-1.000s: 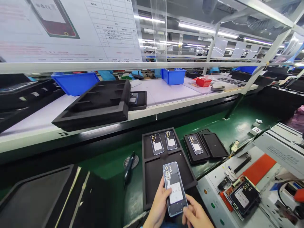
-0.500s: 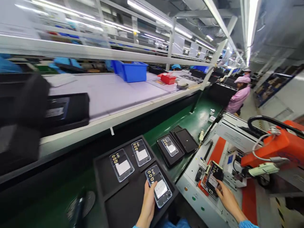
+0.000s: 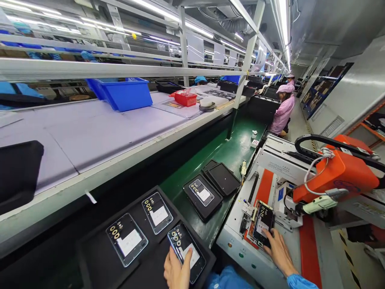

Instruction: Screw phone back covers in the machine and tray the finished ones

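- The left hand (image 3: 175, 273) has its fingers closed on the near end of a phone (image 3: 189, 253). The phone lies back-up at the right edge of a black foam tray (image 3: 99, 265).
- Two more phones (image 3: 126, 239) (image 3: 157, 212) lie flat in the same tray, each in its own pocket and apart from the held one.
- The right hand (image 3: 278, 252) reaches to a second phone (image 3: 262, 224) seated in the holder of a white machine (image 3: 237, 237). Its fingertips touch that phone's near end, but I cannot tell whether they grip it or only press.
- Both phones look thin, stiff and light, with glossy backs that are probably slippery and easily scratched.
- The long side edges seem the safest hold, away from the camera rings and the white label.
- The foam should cushion a phone, though its pockets look snug, so lifting flat seems wise.
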`<state>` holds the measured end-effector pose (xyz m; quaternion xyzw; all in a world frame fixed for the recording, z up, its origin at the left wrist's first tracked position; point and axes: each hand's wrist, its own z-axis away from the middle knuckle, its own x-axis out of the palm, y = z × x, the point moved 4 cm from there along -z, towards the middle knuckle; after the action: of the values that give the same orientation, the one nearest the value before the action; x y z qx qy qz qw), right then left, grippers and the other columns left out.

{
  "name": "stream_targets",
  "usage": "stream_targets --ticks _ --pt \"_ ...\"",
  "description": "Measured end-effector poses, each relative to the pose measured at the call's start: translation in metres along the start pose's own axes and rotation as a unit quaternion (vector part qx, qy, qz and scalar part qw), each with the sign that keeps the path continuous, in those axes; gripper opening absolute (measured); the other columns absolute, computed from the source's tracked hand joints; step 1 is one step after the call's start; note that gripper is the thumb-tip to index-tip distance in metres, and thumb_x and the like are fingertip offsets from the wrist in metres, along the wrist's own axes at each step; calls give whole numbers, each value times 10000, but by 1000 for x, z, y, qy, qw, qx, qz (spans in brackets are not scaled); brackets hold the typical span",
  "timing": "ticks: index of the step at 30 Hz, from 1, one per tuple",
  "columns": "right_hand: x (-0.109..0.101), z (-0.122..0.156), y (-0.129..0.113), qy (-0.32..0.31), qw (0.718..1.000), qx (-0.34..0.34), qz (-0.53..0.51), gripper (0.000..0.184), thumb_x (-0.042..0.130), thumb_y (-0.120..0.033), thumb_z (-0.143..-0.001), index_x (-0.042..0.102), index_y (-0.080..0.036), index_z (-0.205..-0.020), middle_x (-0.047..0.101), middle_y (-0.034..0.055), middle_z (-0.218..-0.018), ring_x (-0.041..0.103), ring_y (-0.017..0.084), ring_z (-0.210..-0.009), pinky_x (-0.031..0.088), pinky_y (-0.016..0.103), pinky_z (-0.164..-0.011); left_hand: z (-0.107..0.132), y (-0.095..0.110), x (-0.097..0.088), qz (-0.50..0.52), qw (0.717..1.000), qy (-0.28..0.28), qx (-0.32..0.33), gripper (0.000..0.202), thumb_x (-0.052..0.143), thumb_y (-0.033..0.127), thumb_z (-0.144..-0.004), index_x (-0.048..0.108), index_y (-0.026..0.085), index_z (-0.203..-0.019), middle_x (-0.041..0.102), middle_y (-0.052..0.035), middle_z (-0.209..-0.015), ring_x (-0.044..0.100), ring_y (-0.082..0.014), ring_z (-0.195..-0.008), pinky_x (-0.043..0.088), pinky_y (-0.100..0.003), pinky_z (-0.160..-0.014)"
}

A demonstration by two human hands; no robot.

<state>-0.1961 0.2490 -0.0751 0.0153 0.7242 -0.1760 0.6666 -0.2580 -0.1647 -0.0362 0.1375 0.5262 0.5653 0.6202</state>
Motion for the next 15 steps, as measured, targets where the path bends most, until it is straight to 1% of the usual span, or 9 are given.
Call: stream_targets --ticks 2,3,5,6,8,10,12,14,15 --pt "2 3 4 37 999 -16 0 419 490 -341 -826 659 -252 -1200 590 123 -1192 625 321 -1027 558 426 -828 2 -4 2 -66 998 18 -2 878 388 655 -786 315 85 -1450 215 -249 -1588 183 -484 -1439 236 -670 -1114" --pt "3 6 5 56 998 -19 3 409 466 -381 -853 674 -248 -1179 586 133 -1193 626 329 -1015 561 441 -818 3 -5 3 -73 997 24 0 874 344 658 -801 307 77 -1454 174 -239 -1604 137 -465 -1457 213 -665 -1126" --pt "4 13 8 88 996 -16 4 461 393 -490 -899 705 -244 -1133 582 154 -1184 629 339 -982 570 462 -777 3 -3 -1 -62 997 36 29 850 322 640 -813 323 67 -1440 180 -261 -1595 123 -415 -1476 191 -628 -1150" --pt "3 16 9 101 995 -10 -1 514 357 -549 -907 715 -247 -1118 585 159 -1173 634 337 -962 572 467 -761 1 0 -8 -52 996 47 49 839 340 633 -807 335 73 -1431 208 -272 -1582 144 -389 -1479 188 -595 -1164" --pt "-3 21 10 115 993 12 -36 602 314 -650 -894 720 -262 -1112 610 151 -1125 651 318 -912 575 458 -743 -9 13 -33 -36 991 90 90 840 398 627 -782 345 80 -1417 270 -286 -1551 205 -344 -1473 194 -517 -1185" --pt "-12 20 12 105 986 53 -114 637 318 -697 -875 691 -268 -1163 652 132 -1098 672 296 -915 576 434 -777 -27 31 -73 -30 977 178 116 834 403 632 -782 378 74 -1402 329 -276 -1525 222 -346 -1467 176 -515 -1192" --pt "-21 14 14 84 966 115 -216 662 375 -714 -846 644 -244 -1227 693 123 -1112 679 293 -986 571 407 -831 -50 46 -113 -41 963 252 85 885 430 621 -777 391 -21 -1385 264 -352 -1521 155 -382 -1478 141 -532 -1192" --pt "-29 5 14 75 923 188 -326 709 449 -720 -803 609 -194 -1252 722 134 -1098 677 301 -1026 568 388 -850 -76 52 -141 -6 965 262 20 886 502 543 -759 352 -43 -1407 266 -352 -1524 149 -377 -1479 158 -508 -1192" --pt "-32 1 14 82 895 225 -376 731 478 -728 -778 610 -170 -1232 736 141 -1054 691 305 -980 578 385 -816 -87 52 -149 4 966 259 -5 886 529 498 -746 355 -85 -1390 299 -378 -1495 185 -410 -1462 161 -521 -1188"
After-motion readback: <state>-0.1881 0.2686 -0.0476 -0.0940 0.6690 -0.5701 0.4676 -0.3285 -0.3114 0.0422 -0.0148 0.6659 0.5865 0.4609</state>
